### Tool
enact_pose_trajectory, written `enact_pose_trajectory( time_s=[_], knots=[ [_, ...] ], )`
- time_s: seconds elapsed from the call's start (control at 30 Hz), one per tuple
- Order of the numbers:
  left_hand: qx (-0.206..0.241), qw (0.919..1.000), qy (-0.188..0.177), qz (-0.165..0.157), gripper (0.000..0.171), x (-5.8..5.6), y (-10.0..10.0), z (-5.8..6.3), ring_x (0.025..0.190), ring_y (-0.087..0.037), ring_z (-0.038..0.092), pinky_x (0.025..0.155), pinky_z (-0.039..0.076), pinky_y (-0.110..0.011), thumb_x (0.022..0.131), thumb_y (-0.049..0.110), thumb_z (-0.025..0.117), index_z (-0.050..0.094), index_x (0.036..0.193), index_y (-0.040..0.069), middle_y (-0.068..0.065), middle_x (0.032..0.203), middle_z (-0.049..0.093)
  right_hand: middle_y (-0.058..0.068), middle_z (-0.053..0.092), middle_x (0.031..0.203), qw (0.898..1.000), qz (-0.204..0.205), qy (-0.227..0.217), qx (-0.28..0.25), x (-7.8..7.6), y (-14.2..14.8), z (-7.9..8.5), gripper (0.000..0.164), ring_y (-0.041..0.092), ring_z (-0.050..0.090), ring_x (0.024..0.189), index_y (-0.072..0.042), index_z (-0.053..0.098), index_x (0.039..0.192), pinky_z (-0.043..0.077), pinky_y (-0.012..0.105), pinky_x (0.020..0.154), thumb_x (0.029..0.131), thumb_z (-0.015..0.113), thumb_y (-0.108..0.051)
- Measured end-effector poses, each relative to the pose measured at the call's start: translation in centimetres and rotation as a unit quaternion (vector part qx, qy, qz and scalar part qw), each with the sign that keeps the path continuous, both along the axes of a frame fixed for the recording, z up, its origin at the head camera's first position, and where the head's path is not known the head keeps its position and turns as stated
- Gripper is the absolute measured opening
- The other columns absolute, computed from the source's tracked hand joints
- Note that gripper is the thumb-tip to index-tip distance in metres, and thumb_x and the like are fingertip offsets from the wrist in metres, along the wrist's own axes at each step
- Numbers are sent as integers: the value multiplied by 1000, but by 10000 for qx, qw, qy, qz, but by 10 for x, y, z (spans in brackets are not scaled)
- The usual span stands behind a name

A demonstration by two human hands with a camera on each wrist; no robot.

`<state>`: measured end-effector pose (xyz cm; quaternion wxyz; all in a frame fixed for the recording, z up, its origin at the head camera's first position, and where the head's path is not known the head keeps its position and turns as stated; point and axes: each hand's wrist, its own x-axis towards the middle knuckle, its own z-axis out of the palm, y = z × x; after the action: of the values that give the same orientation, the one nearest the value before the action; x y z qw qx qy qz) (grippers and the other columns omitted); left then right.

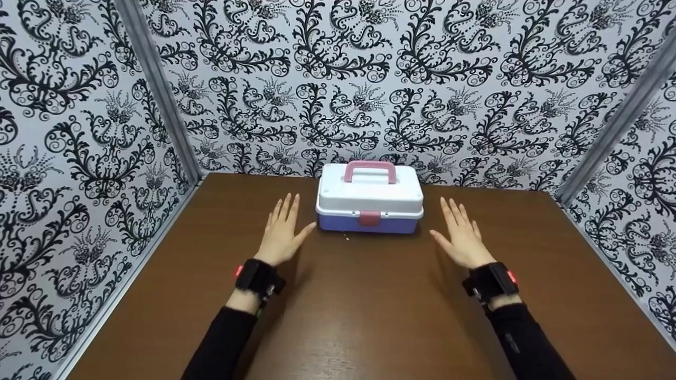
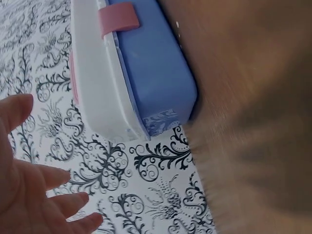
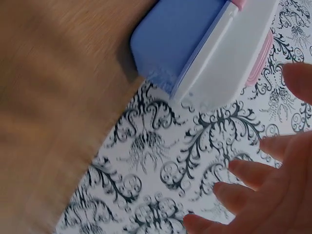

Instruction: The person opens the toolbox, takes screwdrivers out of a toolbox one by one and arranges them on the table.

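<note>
A plastic storage box (image 1: 369, 198) with a white lid, blue-purple base and pink front latch (image 1: 369, 218) stands closed on the brown table. Its pink carrying handle (image 1: 369, 164) is raised above the lid. My left hand (image 1: 282, 235) is to the left of the box, fingers straight and thumb pointing toward its front corner. On the other side my right hand (image 1: 462, 237) mirrors it, fingers extended and thumb turned inward. Both palms hold nothing. From the wrist views, the fingers of the left hand (image 2: 34, 195) and right hand (image 3: 273, 180) appear spread beside the box.
Small pale specks (image 1: 346, 237) lie on the wooden table (image 1: 359, 306) in front of the box. Patterned black-and-white walls (image 1: 348, 95) rise behind the box and along both sides. Grey posts (image 1: 158, 89) mark the back corners.
</note>
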<state>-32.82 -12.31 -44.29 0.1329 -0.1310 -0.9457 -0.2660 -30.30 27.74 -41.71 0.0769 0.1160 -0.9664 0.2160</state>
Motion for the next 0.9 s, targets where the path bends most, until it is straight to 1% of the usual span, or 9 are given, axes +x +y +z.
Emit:
enact_pose_trajectory(
  time_s=[0.1,0.17,0.3,0.4,0.5,0.6,0.7,0.8,0.9],
  knots=[
    [537,9983,-163,-138,85,-14,5,-1,152,-39,10,125,11,-54,99,47,53,9,158,5,-18,165,9,26,2,163,9992,89,105,-388,-14,-5,0,80,47,3,150,-3,1,158,6,67,120,103,51,-31],
    [931,9951,-232,-254,86,-22,9,-2,152,-38,12,125,12,-52,99,43,56,10,157,2,-19,165,9,28,4,163,9974,92,182,-687,-23,-9,-1,82,47,7,150,-1,1,158,9,62,122,102,54,-29],
    [1532,9874,-88,-380,83,-39,16,-7,150,-39,20,125,16,-50,96,33,63,17,155,-4,-23,162,19,30,14,160,9921,-88,291,-1220,-36,-17,-4,85,47,19,147,1,5,157,14,56,123,98,60,-25],
    [1845,9822,82,-340,80,-51,19,-10,146,-41,28,124,21,-49,94,26,68,24,153,-7,-28,157,28,30,24,158,9860,-248,294,-1625,-45,-25,-6,84,46,27,145,3,11,156,22,53,123,97,64,-23],
    [2045,9784,111,-278,80,-60,22,-12,144,-41,33,123,24,-48,92,25,70,28,151,-7,-29,154,33,29,32,154,9778,-394,281,-2037,-54,-29,-12,80,44,35,142,5,18,154,30,50,120,95,66,-21],
    [2163,9761,17,-209,80,-67,26,-12,144,-40,34,123,25,-46,90,25,72,29,150,-8,-28,154,34,30,37,150,9695,-565,233,-2374,-63,-31,-16,77,43,42,138,7,24,152,37,48,116,95,66,-22],
    [2196,9754,-129,-116,81,-71,29,-12,143,-39,35,123,26,-45,90,27,73,30,150,-6,-25,154,35,30,41,146,9631,-687,181,-2595,-70,-33,-18,74,44,46,134,8,27,151,40,47,113,96,66,-22],
    [2164,9762,-161,-43,79,-75,32,-12,141,-39,39,121,29,-45,90,27,72,32,150,-6,-25,152,38,30,44,143,9568,-776,200,-2796,-74,-34,-21,69,45,49,130,9,32,148,42,47,111,96,65,-22],
    [2168,9761,-152,-10,76,-77,34,-12,139,-39,42,120,32,-44,91,26,72,35,149,-5,-25,149,42,30,48,138,9543,-833,313,-2853,-76,-35,-24,61,44,52,127,10,40,144,44,47,108,96,65,-19]
  ],
)
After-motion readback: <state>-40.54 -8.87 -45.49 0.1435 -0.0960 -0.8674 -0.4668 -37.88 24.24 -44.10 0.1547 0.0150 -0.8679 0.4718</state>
